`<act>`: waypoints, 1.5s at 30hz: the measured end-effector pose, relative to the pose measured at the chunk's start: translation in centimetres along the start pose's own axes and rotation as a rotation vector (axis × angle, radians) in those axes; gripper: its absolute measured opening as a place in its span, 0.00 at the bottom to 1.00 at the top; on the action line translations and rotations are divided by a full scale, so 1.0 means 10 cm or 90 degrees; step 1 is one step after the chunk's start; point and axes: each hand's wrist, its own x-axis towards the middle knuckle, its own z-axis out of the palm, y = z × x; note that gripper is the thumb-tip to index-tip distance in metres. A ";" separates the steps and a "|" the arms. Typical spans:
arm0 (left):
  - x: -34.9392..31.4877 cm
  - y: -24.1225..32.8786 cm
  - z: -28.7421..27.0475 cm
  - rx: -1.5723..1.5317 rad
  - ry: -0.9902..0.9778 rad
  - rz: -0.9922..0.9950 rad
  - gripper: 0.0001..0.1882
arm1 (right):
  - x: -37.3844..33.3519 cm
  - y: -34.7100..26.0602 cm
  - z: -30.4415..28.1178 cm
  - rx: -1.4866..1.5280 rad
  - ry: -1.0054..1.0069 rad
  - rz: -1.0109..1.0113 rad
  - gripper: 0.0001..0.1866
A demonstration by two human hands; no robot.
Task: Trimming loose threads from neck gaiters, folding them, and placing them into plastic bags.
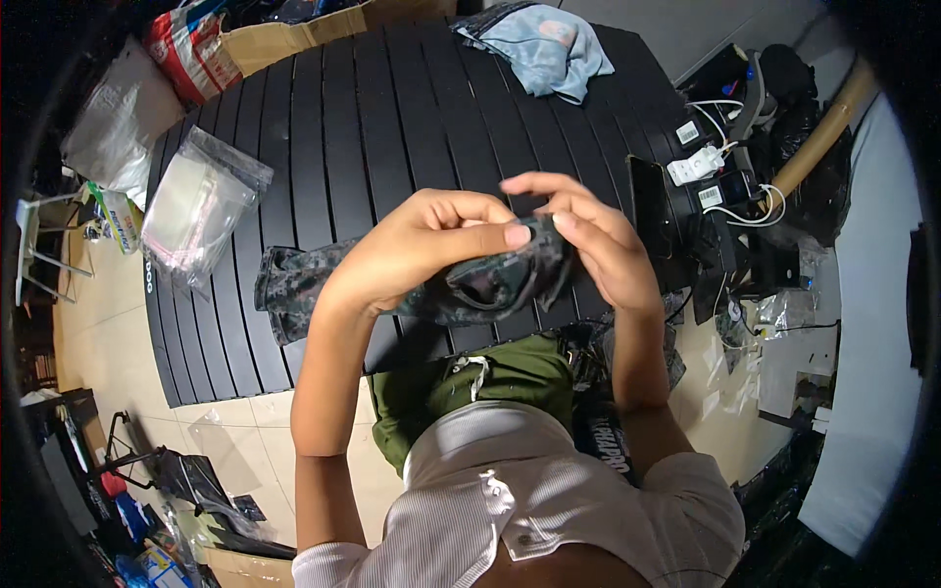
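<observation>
A dark green and grey camouflage garment [480, 284] lies bunched near the table's front edge, its flat end [284, 289] stretching to the left. My left hand [417, 245] pinches a raised fold of it between thumb and fingers. An open loop of the cloth shows beneath that grip. Close by on the right, my right hand [608, 245] has its thumb and a curled finger at the edge of the same raised fold. Another finger of that hand sticks out to the left above it. Some of the cloth is blurred, and the far side of the right fingers' hold is hidden.
The black slatted table [392, 127] bears clear plastic bags [201, 211] at left and a light blue folded garment [539, 49] at the back. A dark phone [647, 206] and white chargers [698, 167] with cables lie at right. Green shorts [529, 377] cover my lap.
</observation>
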 end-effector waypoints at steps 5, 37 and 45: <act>-0.18 -0.25 -0.07 -0.082 0.130 -0.073 0.09 | -0.27 0.31 -0.12 -0.466 0.340 -0.042 0.04; -0.66 -0.59 0.12 -0.442 0.147 -0.047 0.10 | -1.11 0.98 -0.35 -0.574 0.371 0.343 0.19; -0.66 -0.65 0.13 -0.428 0.117 -0.093 0.09 | -0.87 0.59 -0.27 -0.433 0.353 0.257 0.16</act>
